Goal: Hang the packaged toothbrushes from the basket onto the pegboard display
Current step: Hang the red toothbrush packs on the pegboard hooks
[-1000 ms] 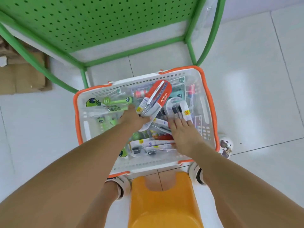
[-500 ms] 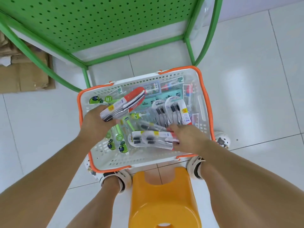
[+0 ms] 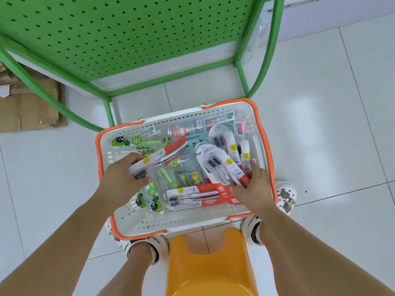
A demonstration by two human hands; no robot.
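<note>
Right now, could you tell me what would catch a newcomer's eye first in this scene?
Probably the white basket with its orange rim, mid-floor and crammed with packaged toothbrushes. The left hand holds a red-and-white toothbrush pack above it, while the right hand reaches among the white packs on the right side. Behind stands the bright green pegboard, bare in view, and an orange stool sits nearest the viewer.

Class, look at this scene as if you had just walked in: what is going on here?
A person seated on an orange plastic stool is sorting through a white plastic basket with an orange rim full of packaged toothbrushes. The left hand grips a red-and-white toothbrush pack lifted above the pile. The right hand reaches for a white toothbrush pack with red end. The green perforated pegboard display in view bears no packs yet.
</note>
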